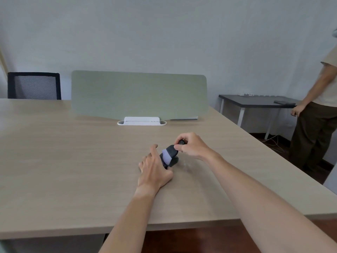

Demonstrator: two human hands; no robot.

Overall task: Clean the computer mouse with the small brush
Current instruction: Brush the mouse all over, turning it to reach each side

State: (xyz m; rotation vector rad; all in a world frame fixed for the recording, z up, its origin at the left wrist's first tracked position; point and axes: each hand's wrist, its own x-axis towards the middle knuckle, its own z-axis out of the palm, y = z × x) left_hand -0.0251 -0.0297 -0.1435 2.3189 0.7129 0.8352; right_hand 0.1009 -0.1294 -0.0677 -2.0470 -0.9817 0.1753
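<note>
A dark computer mouse (pixel 174 161) lies on the light wooden table (pixel 73 161), mostly hidden. My left hand (pixel 155 170) grips its left side, thumb against the near end and index finger stretched forward. My right hand (pixel 191 147) pinches the dark handle of the small brush (pixel 172 151) from the right. The brush's pale lavender bristles (pixel 166 156) press down on the top of the mouse.
A green desk divider (pixel 138 94) in a white foot (pixel 141 122) stands across the table's far side. A black mesh chair (pixel 33 85) is at the back left. A person (pixel 317 106) stands at the right beside a dark side table (pixel 255 101).
</note>
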